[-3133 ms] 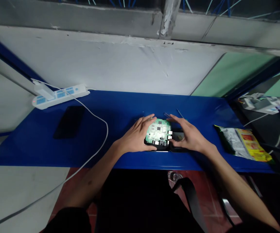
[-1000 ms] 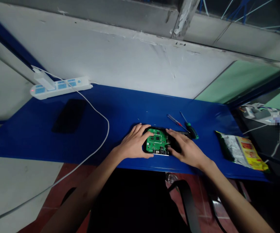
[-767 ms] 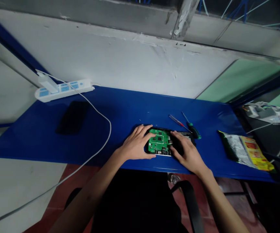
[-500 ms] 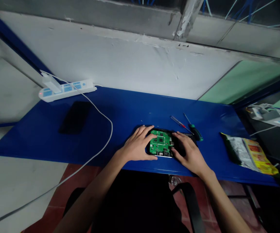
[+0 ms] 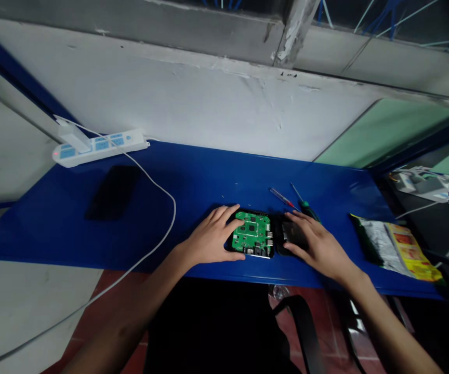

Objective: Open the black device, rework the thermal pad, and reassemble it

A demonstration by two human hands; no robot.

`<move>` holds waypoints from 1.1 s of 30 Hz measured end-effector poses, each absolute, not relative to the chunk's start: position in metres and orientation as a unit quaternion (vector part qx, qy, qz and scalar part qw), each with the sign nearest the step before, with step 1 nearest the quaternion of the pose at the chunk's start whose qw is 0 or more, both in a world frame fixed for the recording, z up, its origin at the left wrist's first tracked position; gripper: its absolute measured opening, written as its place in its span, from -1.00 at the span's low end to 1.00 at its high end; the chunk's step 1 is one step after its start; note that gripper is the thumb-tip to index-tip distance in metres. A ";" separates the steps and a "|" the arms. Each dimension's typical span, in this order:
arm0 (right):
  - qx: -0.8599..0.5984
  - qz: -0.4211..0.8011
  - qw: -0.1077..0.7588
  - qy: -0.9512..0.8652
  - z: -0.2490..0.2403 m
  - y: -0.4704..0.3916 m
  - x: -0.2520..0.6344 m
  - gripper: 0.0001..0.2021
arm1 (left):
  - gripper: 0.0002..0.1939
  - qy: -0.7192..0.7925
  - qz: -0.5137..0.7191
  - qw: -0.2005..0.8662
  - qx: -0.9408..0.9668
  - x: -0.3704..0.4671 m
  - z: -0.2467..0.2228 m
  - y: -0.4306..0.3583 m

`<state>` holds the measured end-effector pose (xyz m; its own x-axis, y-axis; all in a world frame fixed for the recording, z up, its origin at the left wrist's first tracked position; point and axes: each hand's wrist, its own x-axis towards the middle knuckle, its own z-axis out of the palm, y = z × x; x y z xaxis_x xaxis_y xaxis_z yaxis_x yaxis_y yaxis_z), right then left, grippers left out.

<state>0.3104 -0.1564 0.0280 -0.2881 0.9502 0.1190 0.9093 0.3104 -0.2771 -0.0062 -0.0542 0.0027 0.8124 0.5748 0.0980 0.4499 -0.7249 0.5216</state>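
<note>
While my left hand (image 5: pixel 212 236) clamps the green board (image 5: pixel 251 231) at its 3 o'clock, ports (image 5: pixel 270 239) aim 3ish, long axis kinda unclear; my right hand (image 5: pixel 318 246) grips a black cover (image 5: pixel 291 234).

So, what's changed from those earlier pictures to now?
The right hand has moved right, off the green board, over the black piece beside it. The left hand still holds the board; red screwdriver, green screwdriver and bag stayed put.

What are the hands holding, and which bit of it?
The left hand holds the black case, with the green circuit board in it, by its left side. The right hand covers the black piece beside it; whether it grips cannot be told.
</note>
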 end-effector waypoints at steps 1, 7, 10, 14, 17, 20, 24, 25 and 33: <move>-0.578 0.074 0.126 -0.803 0.030 -0.156 0.316 -0.25 | -0.19 0.282 0.122 0.243 0.920 -0.010 0.004 -0.054; -0.561 0.059 0.084 -0.821 0.034 -0.156 0.340 0.00 | -0.22 0.308 0.100 0.228 0.918 -0.033 0.013 -0.054; -0.552 0.073 0.066 -0.828 0.034 -0.154 0.348 0.10 | -0.22 0.318 0.104 0.214 0.918 -0.041 0.014 -0.054; -0.544 0.083 0.028 -0.835 0.033 -0.152 0.356 0.16 | -0.23 0.333 0.106 0.189 0.917 -0.055 0.013 -0.055; -0.543 0.089 0.002 -0.835 0.034 -0.151 0.359 0.13 | -0.24 0.342 0.099 0.183 0.917 -0.064 0.013 -0.055; -0.556 0.096 -0.008 -0.825 0.036 -0.151 0.358 0.12 | -0.24 0.350 0.093 0.191 0.912 -0.071 0.015 -0.054; -0.577 0.104 -0.002 -0.810 0.039 -0.153 0.354 0.13 | -0.25 0.356 0.090 0.212 0.906 -0.076 0.017 -0.054; -0.576 0.104 0.004 -0.811 0.040 -0.154 0.352 0.14 | -0.24 0.354 0.089 0.215 0.906 -0.076 0.017 -0.054; -0.551 0.119 0.056 -0.824 0.040 -0.158 0.331 0.14 | -0.10 0.338 0.095 0.229 0.908 -0.073 0.021 -0.053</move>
<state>0.3312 -0.1580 0.0404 -0.3861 0.9216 -0.0392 0.8951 0.3641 -0.2573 -0.0733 -0.0529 0.0215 0.7536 0.6570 0.0181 0.5698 -0.6668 0.4803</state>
